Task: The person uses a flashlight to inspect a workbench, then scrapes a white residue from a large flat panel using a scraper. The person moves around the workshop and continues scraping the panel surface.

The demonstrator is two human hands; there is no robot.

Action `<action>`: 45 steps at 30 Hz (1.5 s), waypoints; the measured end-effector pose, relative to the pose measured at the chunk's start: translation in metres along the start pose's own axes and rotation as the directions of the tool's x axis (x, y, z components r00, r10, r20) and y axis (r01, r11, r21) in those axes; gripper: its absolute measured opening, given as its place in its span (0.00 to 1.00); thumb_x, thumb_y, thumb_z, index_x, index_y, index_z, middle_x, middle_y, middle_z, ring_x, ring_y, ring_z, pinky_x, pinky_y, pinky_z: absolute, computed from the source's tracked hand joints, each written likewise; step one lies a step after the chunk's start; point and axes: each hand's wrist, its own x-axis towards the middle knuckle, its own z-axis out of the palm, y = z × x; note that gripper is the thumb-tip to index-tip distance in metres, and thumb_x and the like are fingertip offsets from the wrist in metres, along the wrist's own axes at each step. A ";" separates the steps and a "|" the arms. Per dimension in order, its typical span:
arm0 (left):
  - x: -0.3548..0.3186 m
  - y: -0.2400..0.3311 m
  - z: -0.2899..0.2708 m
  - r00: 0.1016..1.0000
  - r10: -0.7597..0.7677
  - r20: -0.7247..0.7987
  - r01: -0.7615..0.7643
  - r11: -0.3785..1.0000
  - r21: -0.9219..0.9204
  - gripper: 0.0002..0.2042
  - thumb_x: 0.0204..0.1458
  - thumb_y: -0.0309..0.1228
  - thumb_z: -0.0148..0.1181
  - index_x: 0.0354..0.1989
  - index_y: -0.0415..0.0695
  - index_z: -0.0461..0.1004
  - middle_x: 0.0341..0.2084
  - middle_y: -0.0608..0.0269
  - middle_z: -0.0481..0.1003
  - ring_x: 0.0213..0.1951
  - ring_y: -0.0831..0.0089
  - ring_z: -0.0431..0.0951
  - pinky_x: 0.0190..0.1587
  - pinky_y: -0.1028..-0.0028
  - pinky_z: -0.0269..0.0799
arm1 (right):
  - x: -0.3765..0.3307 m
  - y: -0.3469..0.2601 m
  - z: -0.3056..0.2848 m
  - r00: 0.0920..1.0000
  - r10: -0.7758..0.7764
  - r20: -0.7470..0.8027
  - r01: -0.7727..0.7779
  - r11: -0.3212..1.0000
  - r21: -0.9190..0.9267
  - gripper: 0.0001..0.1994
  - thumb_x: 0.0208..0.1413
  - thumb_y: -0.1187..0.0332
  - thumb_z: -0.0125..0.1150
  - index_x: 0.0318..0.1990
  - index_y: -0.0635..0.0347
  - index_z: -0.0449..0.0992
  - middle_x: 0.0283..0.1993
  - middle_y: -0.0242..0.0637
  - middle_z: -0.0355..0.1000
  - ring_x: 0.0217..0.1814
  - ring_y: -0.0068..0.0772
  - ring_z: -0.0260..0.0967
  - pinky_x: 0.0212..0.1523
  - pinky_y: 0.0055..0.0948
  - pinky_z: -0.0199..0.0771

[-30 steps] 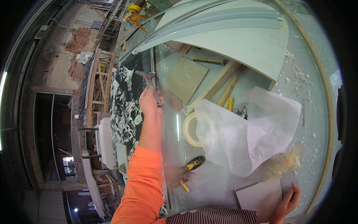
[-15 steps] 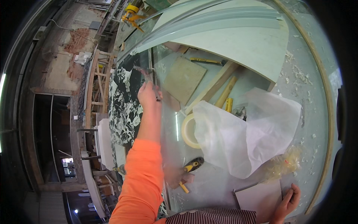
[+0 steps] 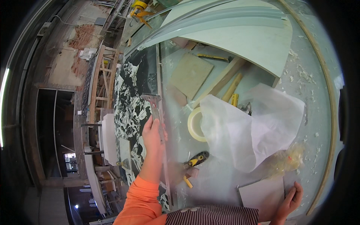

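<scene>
My left hand (image 3: 153, 131), in an orange sleeve, is closed around the handle of a scraper (image 3: 151, 100) with a wide head and some red on it. The scraper head is at the right edge of a long black panel (image 3: 150, 78), by a thin strip (image 3: 159, 71) along that edge. Crumpled white shreds (image 3: 129, 112) cover much of the panel. Far to the right, my right hand (image 3: 290, 202) rests beside a pale square board (image 3: 264, 197), its fingers curled together, with nothing visible in them.
Right of the panel lie a tape roll (image 3: 193, 125), white sheeting (image 3: 255, 131), a black-and-yellow tool (image 3: 198, 159), a square tile (image 3: 190, 75) and a yellow-handled knife (image 3: 213, 57). A large curved board (image 3: 240, 45) is at the back. A caulking gun (image 3: 140, 11) lies far left.
My left hand has drawn the scraper toward me along the panel's right edge, baring more of the black surface beyond it. The view has shifted slightly. My right hand stays in place.
</scene>
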 end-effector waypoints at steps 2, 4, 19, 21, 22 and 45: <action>-0.017 -0.008 -0.012 1.000 0.019 0.012 -0.018 1.000 -0.015 0.19 0.61 0.27 0.49 0.61 0.41 0.65 0.25 0.61 0.72 0.14 0.74 0.68 0.12 0.73 0.62 | 0.000 0.000 -0.001 1.000 -0.017 -0.013 0.017 1.000 -0.025 0.11 0.66 0.74 0.47 0.50 0.66 0.73 0.44 0.28 0.69 0.39 0.15 0.61 0.40 0.16 0.63; -0.033 -0.015 -0.025 0.999 0.020 0.029 -0.019 0.999 -0.033 0.18 0.61 0.27 0.49 0.61 0.42 0.66 0.25 0.63 0.72 0.14 0.75 0.69 0.13 0.73 0.62 | 0.001 -0.001 -0.001 0.999 -0.035 -0.011 0.035 0.998 -0.048 0.11 0.66 0.74 0.47 0.50 0.66 0.73 0.45 0.28 0.69 0.40 0.15 0.61 0.41 0.16 0.63; -0.056 -0.037 -0.037 1.000 0.022 0.005 -0.021 0.997 -0.069 0.20 0.62 0.27 0.49 0.62 0.42 0.64 0.25 0.63 0.72 0.14 0.75 0.69 0.12 0.76 0.63 | 0.003 0.002 0.001 1.000 -0.025 0.014 0.025 1.000 0.019 0.11 0.66 0.74 0.47 0.51 0.66 0.73 0.46 0.29 0.69 0.43 0.15 0.63 0.45 0.16 0.64; -0.049 -0.037 -0.031 0.999 0.041 -0.009 -0.042 0.997 -0.067 0.20 0.62 0.27 0.49 0.62 0.42 0.64 0.25 0.62 0.72 0.14 0.75 0.69 0.12 0.75 0.63 | 0.003 0.001 0.001 1.000 -0.005 0.015 0.004 0.999 0.034 0.11 0.66 0.74 0.47 0.51 0.66 0.73 0.46 0.28 0.69 0.42 0.15 0.62 0.44 0.15 0.64; -0.045 -0.036 -0.028 0.998 0.062 0.000 -0.062 0.996 -0.066 0.20 0.62 0.27 0.49 0.62 0.43 0.64 0.25 0.62 0.72 0.14 0.75 0.69 0.12 0.75 0.63 | 0.003 0.001 0.002 1.000 0.011 0.000 -0.011 0.999 0.035 0.11 0.66 0.74 0.47 0.51 0.66 0.73 0.46 0.28 0.69 0.42 0.14 0.62 0.43 0.15 0.64; -0.037 -0.030 -0.029 0.998 0.040 0.044 -0.036 0.997 -0.070 0.19 0.61 0.28 0.52 0.60 0.43 0.66 0.28 0.67 0.72 0.18 0.81 0.68 0.16 0.81 0.63 | 0.001 -0.002 0.005 0.999 0.008 -0.034 -0.008 1.000 -0.015 0.11 0.67 0.73 0.47 0.50 0.65 0.73 0.42 0.25 0.68 0.37 0.13 0.59 0.38 0.15 0.61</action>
